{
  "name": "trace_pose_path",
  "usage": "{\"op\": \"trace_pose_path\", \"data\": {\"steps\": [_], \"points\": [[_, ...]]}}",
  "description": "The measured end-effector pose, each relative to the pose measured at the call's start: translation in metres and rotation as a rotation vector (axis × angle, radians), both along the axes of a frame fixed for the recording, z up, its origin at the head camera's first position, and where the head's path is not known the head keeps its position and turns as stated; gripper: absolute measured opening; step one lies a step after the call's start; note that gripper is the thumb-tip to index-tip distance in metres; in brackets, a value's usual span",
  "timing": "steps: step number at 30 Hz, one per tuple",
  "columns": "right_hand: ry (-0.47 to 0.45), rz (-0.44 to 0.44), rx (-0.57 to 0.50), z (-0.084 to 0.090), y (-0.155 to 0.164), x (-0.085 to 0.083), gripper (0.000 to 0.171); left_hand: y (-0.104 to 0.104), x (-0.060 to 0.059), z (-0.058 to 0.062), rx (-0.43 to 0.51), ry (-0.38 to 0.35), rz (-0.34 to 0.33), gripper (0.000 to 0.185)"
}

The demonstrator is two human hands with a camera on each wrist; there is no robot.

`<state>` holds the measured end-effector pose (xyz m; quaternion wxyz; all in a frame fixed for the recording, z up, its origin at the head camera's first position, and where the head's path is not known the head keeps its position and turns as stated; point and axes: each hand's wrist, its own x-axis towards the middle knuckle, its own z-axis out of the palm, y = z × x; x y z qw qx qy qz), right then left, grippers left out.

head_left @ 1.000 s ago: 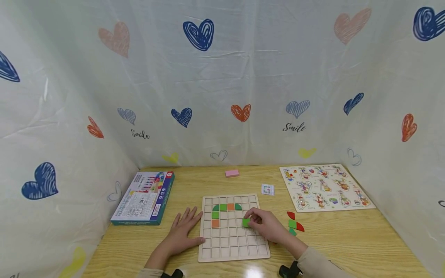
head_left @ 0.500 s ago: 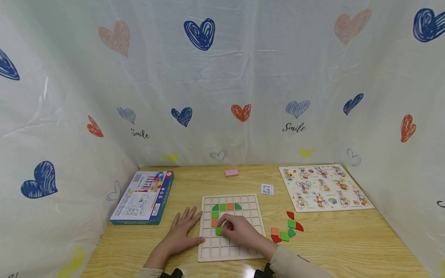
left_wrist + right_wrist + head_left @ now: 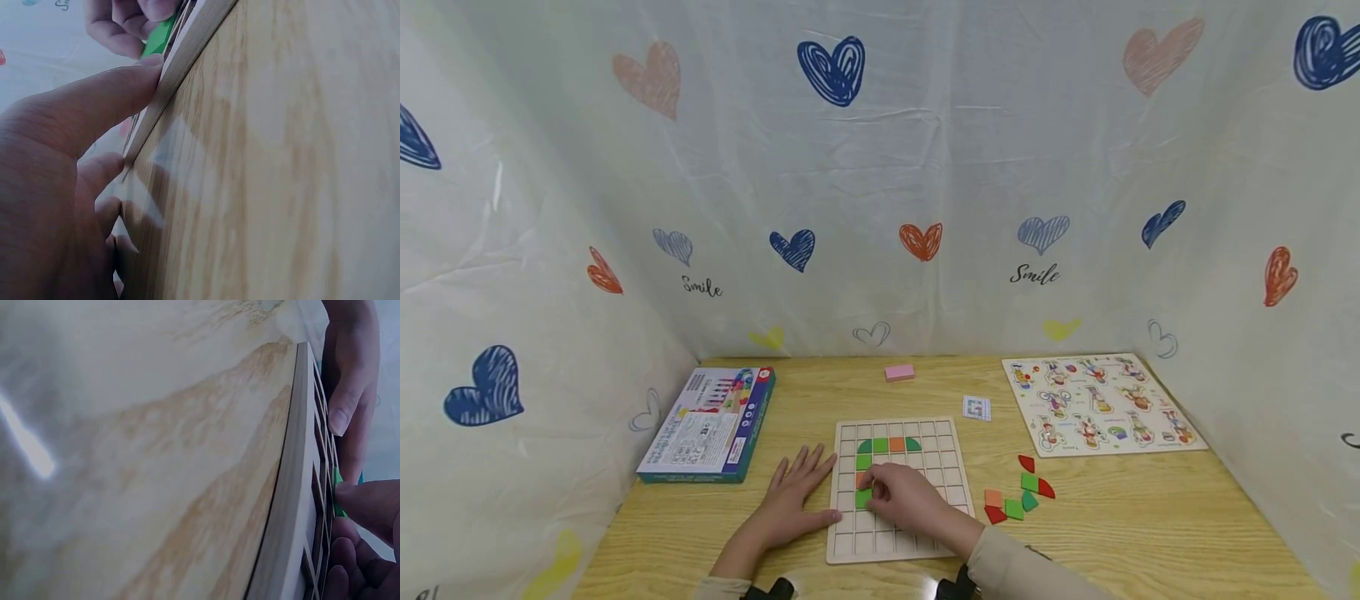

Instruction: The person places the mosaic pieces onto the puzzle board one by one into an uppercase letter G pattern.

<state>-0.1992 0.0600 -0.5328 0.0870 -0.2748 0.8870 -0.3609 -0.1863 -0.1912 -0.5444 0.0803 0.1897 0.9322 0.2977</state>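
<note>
The right hand point(image 3: 906, 502) pinched a square green tile point(image 3: 862, 500), equal-sided, edges roughly in line with the grid. The left hand point(image 3: 792, 504) lay spread, thumb touching the grid board point(image 3: 902, 552), which held the tile between both hands. Loose tiles point(image 3: 1014, 509) lay right of the right hand.

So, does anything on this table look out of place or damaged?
Nothing looks spilled or damaged. The only untidy spot is the loose tiles lying at mixed angles on the table, right of the grid board, probably just unplaced pieces. I can't tell whether the green tile at the right hand sits flat.
</note>
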Motion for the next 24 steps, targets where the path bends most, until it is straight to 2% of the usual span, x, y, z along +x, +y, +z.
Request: {"op": "trace_pose_path", "data": {"steps": [7,17,24], "points": [[-0.01,0.009,0.011,0.001,0.001,0.003,0.019,-0.002,-0.001,-0.002,0.0,0.005,-0.003,0.087],[-0.041,0.044,-0.099,0.003,0.017,0.005,0.019,-0.001,0.0,-0.002,0.009,-0.003,-0.005,0.088],[0.001,-0.038,-0.099,0.003,0.053,0.005,0.015,-0.001,-0.001,-0.003,-0.012,-0.006,0.011,0.088]]}}
